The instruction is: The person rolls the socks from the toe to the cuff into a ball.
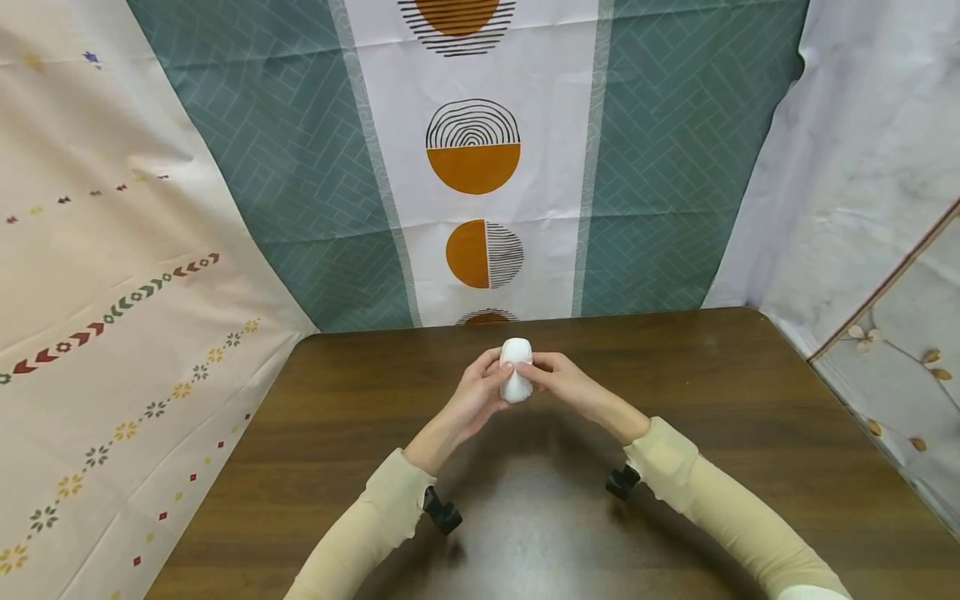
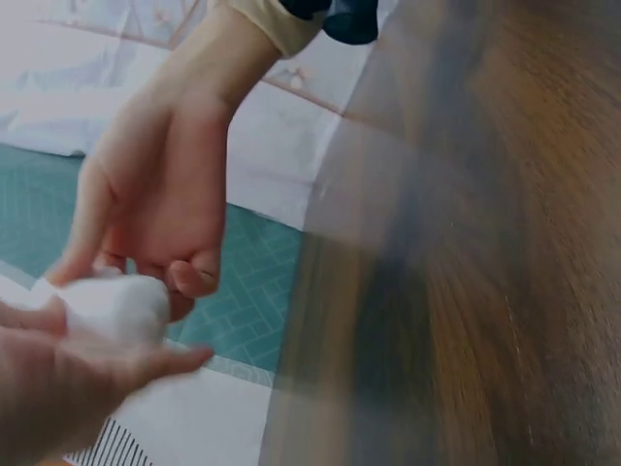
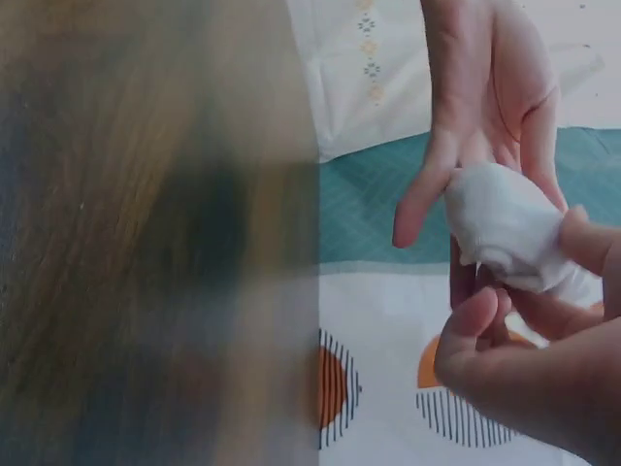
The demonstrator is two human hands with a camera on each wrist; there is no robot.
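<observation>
A small, tightly rolled white cloth bundle (image 1: 516,372) is held up between both hands over the table's far half. My left hand (image 1: 478,398) grips it from the left, thumb laid across its near face. From the other side, my right hand (image 1: 564,382) pinches it between thumb and fingers. Folded layers show at one end of the cloth bundle (image 3: 509,228) in the right wrist view, where the left hand (image 3: 490,87) reaches in from above. The left wrist view shows the bundle blurred, with the right hand (image 2: 165,184) beyond it.
Beneath the hands lies a dark brown wooden table (image 1: 337,517). A green and white patterned cloth (image 1: 660,167) hangs behind its far edge. Cream embroidered fabric (image 1: 112,250) lines the left side, and a pale marbled sheet (image 1: 862,250) covers the right.
</observation>
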